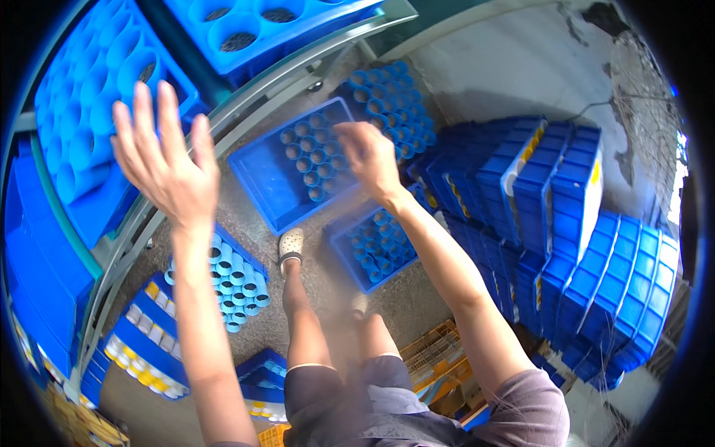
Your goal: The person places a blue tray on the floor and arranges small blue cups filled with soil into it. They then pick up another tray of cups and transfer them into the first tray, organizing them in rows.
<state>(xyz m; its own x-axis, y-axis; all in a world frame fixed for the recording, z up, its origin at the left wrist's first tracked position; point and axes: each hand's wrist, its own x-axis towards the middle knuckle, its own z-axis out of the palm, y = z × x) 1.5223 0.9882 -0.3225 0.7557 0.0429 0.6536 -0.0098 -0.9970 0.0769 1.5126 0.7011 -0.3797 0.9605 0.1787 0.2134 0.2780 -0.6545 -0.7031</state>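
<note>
My left hand (167, 160) is raised with its fingers spread and nothing in it, in front of light blue tubes (93, 112) standing in a blue tray at the upper left. Over the far right part of a blue tray (257, 179) on the floor is my right hand (370, 160). Its fingers are curled in and somewhat blurred, and whatever they may hold is hidden. Several blue tubes (316, 164) stand upright in the right half of that tray, their open ends up; the tray's left half shows bare blue bottom.
A metal frame (253, 89) carries more tube-filled trays at the upper left. Tubes (395, 104) stand beyond the floor tray, and a second tray (357, 279) stands nearer. Blue crates (551, 194) are stacked at the right. Loose tubes (238, 283) and an orange crate (439, 357) are near my legs.
</note>
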